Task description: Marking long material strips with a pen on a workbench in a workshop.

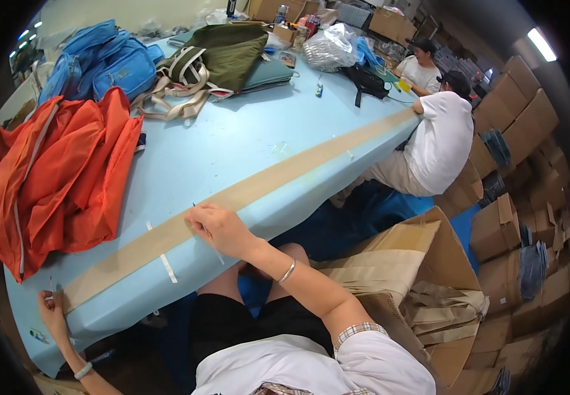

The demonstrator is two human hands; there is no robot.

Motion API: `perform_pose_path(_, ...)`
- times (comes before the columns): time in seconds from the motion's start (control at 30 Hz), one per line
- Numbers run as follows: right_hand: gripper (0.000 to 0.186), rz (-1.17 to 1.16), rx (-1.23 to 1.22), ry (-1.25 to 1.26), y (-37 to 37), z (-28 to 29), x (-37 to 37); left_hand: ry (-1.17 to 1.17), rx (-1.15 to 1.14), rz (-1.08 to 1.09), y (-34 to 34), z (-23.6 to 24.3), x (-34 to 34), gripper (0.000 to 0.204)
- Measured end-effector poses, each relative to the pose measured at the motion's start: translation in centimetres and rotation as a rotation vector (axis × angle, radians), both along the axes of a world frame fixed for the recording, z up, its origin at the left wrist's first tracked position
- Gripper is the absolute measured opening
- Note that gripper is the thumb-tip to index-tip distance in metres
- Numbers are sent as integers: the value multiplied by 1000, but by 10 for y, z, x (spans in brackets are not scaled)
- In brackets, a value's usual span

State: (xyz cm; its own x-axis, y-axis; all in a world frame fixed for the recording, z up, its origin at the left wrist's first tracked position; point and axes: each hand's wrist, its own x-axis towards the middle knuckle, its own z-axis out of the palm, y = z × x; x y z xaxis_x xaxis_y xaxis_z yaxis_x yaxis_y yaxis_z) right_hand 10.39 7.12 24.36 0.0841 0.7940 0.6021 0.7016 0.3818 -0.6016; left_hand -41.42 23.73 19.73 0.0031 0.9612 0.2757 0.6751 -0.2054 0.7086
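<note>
A long tan strap (pixel 252 191) lies stretched along the near edge of the light blue table (pixel 232 138). My left hand (pixel 51 309) pinches its near end at the table's left corner. My right hand (pixel 218 227) presses down on the strap about a third of the way along, with a thin pen-like stick under the fingers. Short white tape marks (pixel 168 268) sit on the table beside the strap.
A heap of orange bags (pixel 54 178) lies at the left, blue bags (pixel 104 62) and olive and beige bags (pixel 216 56) farther back. An open cardboard box (pixel 416 276) with folded tan fabric stands at my right. Two seated people (pixel 439 135) work at the table's far end, amid stacked cartons (pixel 521 105).
</note>
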Motion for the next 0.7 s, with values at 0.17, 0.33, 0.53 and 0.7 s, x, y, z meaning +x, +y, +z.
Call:
perform_pose_path(0.17, 10, 66, -71, 47, 4, -1, -7, -22, -38, 12, -8, 11, -6, 24)
perform_pose_path(0.33, 19, 0, -41, -52, 4, -10, 6, -26, -83, 111, -14, 24, 36, 32)
perform_pose_path(0.53, 25, 19, -174, -72, 8, 1, -9, -2, -79, 238, -37, 42, 39, 36)
perform_pose_path(0.7, 16, 37, -99, -113, -1, 0, 0, -70, 24, 280, -46, 58, 62, 33)
